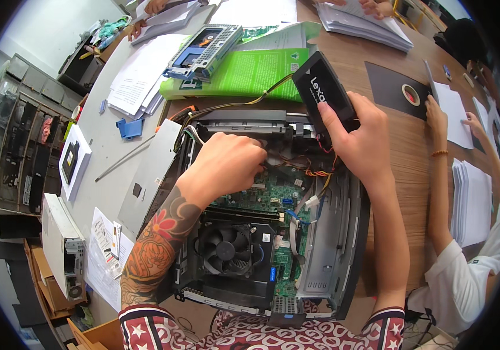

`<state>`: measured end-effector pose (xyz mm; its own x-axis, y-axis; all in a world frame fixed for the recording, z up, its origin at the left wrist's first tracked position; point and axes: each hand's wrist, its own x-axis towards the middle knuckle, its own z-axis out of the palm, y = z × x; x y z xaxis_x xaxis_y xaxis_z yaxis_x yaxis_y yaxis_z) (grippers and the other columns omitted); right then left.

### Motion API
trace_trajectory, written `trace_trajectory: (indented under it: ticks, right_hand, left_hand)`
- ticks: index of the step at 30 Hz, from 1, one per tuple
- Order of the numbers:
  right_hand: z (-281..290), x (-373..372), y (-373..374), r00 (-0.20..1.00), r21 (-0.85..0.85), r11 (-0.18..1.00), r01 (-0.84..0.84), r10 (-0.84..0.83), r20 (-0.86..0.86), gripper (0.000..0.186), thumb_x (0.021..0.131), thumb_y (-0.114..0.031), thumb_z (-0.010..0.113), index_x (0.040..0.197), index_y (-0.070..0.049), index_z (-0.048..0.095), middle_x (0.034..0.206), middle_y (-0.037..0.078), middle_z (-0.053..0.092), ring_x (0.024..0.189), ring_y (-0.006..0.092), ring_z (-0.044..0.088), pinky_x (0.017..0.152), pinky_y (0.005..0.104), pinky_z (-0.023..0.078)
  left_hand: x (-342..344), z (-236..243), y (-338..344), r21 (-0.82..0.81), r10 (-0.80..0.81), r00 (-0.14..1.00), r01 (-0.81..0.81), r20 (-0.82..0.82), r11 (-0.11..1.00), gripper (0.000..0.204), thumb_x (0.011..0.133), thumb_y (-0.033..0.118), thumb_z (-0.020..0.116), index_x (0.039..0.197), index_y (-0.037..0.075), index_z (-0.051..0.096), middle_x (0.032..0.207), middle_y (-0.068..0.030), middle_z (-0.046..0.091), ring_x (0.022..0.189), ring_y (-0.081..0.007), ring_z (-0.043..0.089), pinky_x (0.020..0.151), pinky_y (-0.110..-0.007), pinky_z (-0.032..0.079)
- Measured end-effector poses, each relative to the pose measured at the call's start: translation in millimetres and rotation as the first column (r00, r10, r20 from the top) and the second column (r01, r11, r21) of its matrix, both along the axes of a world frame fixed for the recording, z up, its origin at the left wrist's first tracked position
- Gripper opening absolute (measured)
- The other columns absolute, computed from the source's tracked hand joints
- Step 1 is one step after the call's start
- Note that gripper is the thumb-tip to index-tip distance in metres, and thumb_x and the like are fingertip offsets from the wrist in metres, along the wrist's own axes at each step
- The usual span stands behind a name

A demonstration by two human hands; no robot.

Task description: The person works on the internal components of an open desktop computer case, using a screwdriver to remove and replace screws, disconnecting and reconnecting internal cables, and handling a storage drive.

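An open desktop computer case (334,268) lies in front of me, its circuit board (250,201) and black cooling fan (225,249) exposed. My right hand (362,137) grips a flat black solid-state drive (319,81), tilted above the case's far right corner, with the thumb on its printed face. A bundled power cable (244,107) runs from the drive's far end leftward to the case's far left corner. My left hand (226,162) reaches into the far part of the case, fingers curled; whatever is between them is hidden. Coloured wires (320,172) lie right of it.
Beyond the case, a metal drive cage (203,53) sits on a green package (250,73). A screwdriver (124,157) and a blue plastic piece (128,128) lie left. Another computer (63,248) stands near left. Other people handle papers (451,114) around the table; a tape roll (411,94) lies right.
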<state>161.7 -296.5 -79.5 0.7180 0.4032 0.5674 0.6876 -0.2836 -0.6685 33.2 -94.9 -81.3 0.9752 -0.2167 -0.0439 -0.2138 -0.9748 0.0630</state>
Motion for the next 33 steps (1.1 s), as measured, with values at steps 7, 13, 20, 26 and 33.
trace_trajectory:
  ticks: [7, 13, 20, 26, 33]
  right_hand:
    - [3, -3, 1, 1.000, -0.031, 0.999, 0.009, -0.009, 0.009, 0.026, 0.084, -0.022, 0.072, 0.082, 0.003, 0.065, 0.074, 0.016, 0.062, 0.070, 0.0327, 0.059, 0.064, 0.0414, 0.046]
    - [2, -3, 1, 1.000, -0.026, 1.000, 0.013, -0.013, -0.012, 0.026, 0.084, -0.022, 0.072, 0.081, 0.002, 0.064, 0.075, 0.016, 0.062, 0.069, 0.0322, 0.058, 0.064, 0.0418, 0.045]
    - [2, -1, -1, 1.000, -0.042, 0.999, 0.019, -0.019, 0.012, 0.027, 0.085, -0.023, 0.072, 0.079, 0.002, 0.063, 0.074, 0.017, 0.062, 0.070, 0.0329, 0.058, 0.064, 0.0427, 0.045]
    - [1, -2, 1, 0.999, -0.041, 0.999, 0.035, -0.034, 0.022, 0.027, 0.084, -0.022, 0.072, 0.077, 0.002, 0.062, 0.073, 0.016, 0.061, 0.069, 0.0332, 0.057, 0.064, 0.0434, 0.044]
    - [2, -1, 2, 0.999, -0.033, 0.999, 0.012, -0.011, 0.033, 0.026, 0.084, -0.022, 0.072, 0.078, 0.002, 0.062, 0.073, 0.016, 0.061, 0.070, 0.0332, 0.057, 0.064, 0.0433, 0.045]
  left_hand:
    - [-3, 3, -1, 0.005, 0.009, 1.000, -0.009, 0.006, 1.000, 0.013, 0.080, 0.020, 0.071, 0.081, 0.007, 0.071, 0.078, -0.0066, 0.065, 0.076, -0.0297, 0.066, 0.066, -0.042, 0.052]
    - [-4, 7, -7, -0.001, -0.061, 0.992, 0.061, 0.112, 0.998, 0.016, 0.078, 0.018, 0.073, 0.073, 0.005, 0.065, 0.079, -0.0082, 0.062, 0.079, -0.0294, 0.065, 0.070, -0.040, 0.052]
    - [1, 11, -15, -0.117, -0.157, 0.944, 0.198, 0.289, 0.973, 0.021, 0.081, 0.018, 0.073, 0.080, 0.006, 0.056, 0.077, -0.0061, 0.059, 0.077, -0.0267, 0.062, 0.071, -0.039, 0.050]
    - [4, 2, -29, -0.155, -0.176, 0.929, 0.236, 0.326, 0.959, 0.015, 0.082, 0.010, 0.070, 0.087, 0.005, 0.057, 0.078, -0.0054, 0.056, 0.077, -0.0243, 0.061, 0.072, -0.037, 0.049]
    - [17, -11, -35, -0.127, -0.218, 0.911, 0.277, 0.350, 0.952, 0.035, 0.072, 0.003, 0.065, 0.107, 0.002, 0.064, 0.089, -0.0074, 0.061, 0.084, -0.0236, 0.062, 0.076, -0.035, 0.050]
